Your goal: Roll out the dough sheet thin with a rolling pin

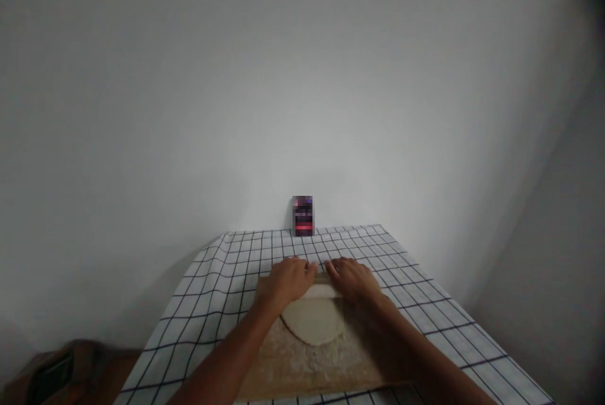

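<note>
A flat round sheet of pale dough [313,323] lies on a floured wooden board [288,376]. Across its far part runs a light rolling pin [322,291], of which only the middle shows between my hands. My left hand [292,279] is over the pin's left part, fingers bent forward around it and thumb pointing inward. On the right part lies my right hand [353,278], curled over the pin in the same way. The pin's ends and the dough's far edge are hidden beneath my hands.
The board rests on a white tablecloth [212,304] with a dark grid. A phone-like upright object [303,216], its face pixelated, leans against the pale wall [302,90] at the table's far edge. Something brown [66,370] stands low at the left.
</note>
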Demonstrator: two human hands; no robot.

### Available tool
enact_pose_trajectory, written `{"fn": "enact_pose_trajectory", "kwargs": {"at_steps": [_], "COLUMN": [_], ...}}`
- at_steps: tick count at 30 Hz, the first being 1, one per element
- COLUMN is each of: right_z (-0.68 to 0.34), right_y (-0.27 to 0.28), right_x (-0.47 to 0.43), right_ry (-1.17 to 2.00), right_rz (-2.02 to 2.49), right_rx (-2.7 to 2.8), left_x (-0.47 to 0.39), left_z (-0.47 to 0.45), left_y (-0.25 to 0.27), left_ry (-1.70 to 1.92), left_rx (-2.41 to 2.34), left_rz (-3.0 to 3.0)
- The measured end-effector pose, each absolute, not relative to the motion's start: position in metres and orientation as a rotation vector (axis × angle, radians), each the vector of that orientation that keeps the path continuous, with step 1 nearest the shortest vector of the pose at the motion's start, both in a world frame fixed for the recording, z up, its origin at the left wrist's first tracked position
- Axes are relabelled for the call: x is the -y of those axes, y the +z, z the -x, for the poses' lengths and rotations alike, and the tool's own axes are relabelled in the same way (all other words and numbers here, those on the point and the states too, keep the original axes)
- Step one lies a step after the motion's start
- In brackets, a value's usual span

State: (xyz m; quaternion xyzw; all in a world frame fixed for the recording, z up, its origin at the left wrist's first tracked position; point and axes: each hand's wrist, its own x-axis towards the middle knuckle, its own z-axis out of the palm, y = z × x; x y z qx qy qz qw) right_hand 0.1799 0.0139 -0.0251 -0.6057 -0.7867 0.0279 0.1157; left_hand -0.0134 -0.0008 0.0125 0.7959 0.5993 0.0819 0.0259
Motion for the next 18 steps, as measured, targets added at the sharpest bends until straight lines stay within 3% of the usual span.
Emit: {"fn": "enact_pose_trajectory", "kwargs": {"at_steps": [9, 18], "right_z": [-0.175, -0.178], "right_y": [-0.019, -0.02], "right_x": [-0.043, -0.016], "right_ry": [0.253, 0.086], "right_rz": [1.853, 1.784], "right_rx": [2.194, 2.313], "left_x": [-0.04, -0.02], "left_z": [0.018, 0.017], "left_y": [0.0, 0.005], "left_ry": [0.254, 0.333], "left_rx": [-1.844, -1.877], "left_rz": [-2.414, -2.396]}}
